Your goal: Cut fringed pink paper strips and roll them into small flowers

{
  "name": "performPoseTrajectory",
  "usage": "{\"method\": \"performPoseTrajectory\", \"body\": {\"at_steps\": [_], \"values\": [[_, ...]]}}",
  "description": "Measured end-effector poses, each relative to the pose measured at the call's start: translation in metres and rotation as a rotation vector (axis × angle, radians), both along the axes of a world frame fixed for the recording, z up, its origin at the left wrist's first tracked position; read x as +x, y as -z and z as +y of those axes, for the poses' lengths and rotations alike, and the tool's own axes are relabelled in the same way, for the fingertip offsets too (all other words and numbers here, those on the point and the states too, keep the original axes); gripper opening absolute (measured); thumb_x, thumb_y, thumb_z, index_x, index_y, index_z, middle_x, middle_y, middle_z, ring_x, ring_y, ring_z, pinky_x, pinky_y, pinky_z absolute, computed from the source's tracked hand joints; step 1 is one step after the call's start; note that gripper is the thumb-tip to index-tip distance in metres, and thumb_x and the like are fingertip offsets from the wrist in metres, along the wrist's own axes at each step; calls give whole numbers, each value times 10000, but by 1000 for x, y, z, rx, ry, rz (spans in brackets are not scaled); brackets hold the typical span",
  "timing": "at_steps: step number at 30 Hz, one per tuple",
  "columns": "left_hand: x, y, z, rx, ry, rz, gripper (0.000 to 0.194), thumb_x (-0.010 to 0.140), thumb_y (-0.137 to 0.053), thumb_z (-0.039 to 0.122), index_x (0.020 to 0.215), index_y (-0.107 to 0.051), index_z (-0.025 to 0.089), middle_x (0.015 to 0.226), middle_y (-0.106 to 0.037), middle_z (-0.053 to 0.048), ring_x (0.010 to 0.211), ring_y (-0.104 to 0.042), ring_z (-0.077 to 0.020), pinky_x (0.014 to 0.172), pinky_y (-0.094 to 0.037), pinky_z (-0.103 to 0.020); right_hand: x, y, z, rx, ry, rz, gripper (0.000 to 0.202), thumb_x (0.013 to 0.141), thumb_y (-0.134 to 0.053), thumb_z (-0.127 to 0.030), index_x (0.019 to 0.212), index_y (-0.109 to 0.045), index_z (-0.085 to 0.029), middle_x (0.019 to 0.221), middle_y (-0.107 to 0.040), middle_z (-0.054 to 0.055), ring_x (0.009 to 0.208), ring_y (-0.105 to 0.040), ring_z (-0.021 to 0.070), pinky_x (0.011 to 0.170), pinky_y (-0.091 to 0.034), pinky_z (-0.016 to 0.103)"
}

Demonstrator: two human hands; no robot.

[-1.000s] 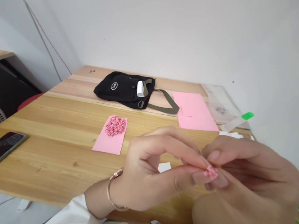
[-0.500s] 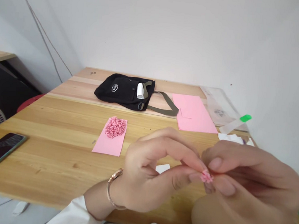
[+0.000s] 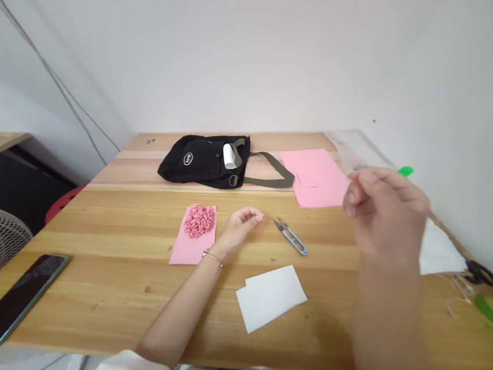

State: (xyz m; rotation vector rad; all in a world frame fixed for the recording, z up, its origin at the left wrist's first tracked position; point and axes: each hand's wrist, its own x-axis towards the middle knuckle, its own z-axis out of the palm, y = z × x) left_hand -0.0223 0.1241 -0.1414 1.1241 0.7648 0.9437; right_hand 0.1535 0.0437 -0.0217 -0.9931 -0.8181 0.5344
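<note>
Got left hand [image 3: 239, 226] low over bench [image 3: 121, 307], fingertips together, between pink cluster [image 3: 199, 221] and snips [image 3: 291, 237]. Got right hand [image 3: 381, 207] raised, fingers pinched. Can't tell if gripping anything in either.

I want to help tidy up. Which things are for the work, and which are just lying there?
Probably for the work:
fluffy pink bunch
small pink card under it
blue snips near the left hand
larger pink sheets, perhaps

Seemingly just lying about:
phone
black bag
</note>
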Motion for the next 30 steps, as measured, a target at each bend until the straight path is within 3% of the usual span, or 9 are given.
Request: {"method": "performPoseTrajectory", "body": {"at_steps": [3, 6, 8, 11, 15, 20, 30], "values": [[-8, 26, 0, -69, -13, -13, 314, 549, -807, 360, 666, -642, 121, 601, -581, 27, 568, -464, -58, 580, -360, -196, -1, 36, 19, -129, -15, 137, 75, 660, -632, -219, 600, -637, -175, 397, -474, -64, 330, -384, 57, 336, -243, 204], [-8, 39, -2, -144, -4, -56, 330, 526, -822, 347, 665, -639, 110, 581, -573, 25, 551, -466, -55, 571, -363, -196, -19, 80, 38, -307, -26, 143, 120, 647, -662, -296, 626, -626, -184, 468, -530, -48, 399, -458, 69, 380, -306, 198], [-7, 43, -2, -192, -9, -94, 337, 514, -829, 339, 664, -635, 108, 572, -567, 28, 542, -470, -50, 565, -370, -192, -35, 107, 52, -370, -106, 155, 170, 656, -659, -358, 707, -645, -196, 624, -621, -11, 597, -586, 111, 509, -423, 215], [-8, 44, 1, -249, -22, -154, 339, 497, -837, 326, 662, -630, 113, 597, -578, 31, 548, -489, -43, 574, -393, -181, -55, 137, 70, -399, -235, 241, 269, 692, -610, -453, 785, -637, -202, 842, -680, 40, 838, -634, 158, 718, -481, 273], [-11, 45, 3, -290, -17, -217, 317, 498, -842, 291, 656, -631, 116, 602, -582, 31, 562, -508, -41, 584, -408, -170, -67, 166, 81, -404, -347, 305, 379, 715, -574, -537, 844, -621, -185, 935, -691, 90, 884, -645, 186, 836, -474, 332], [-12, 49, 6, -309, 25, -257, 266, 539, -830, 248, 665, -645, 104, 613, -599, 0, 585, -526, -62, 586, -417, -183, -72, 188, 77, -383, -325, 205, 377, 755, -544, -545, 828, -628, -184, 880, -697, 79, 844, -647, 190, 843, -485, 353], [-13, 51, 7, -355, 37, -297, 199, 602, -792, 209, 666, -639, 99, 635, -585, -4, 627, -527, -72, 622, -426, -193, -73, 189, 73, -383, -294, -33, 199, 797, -505, -343, 746, -632, -198, 804, -686, 36, 806, -639, 181, 772, -492, 323]]}}
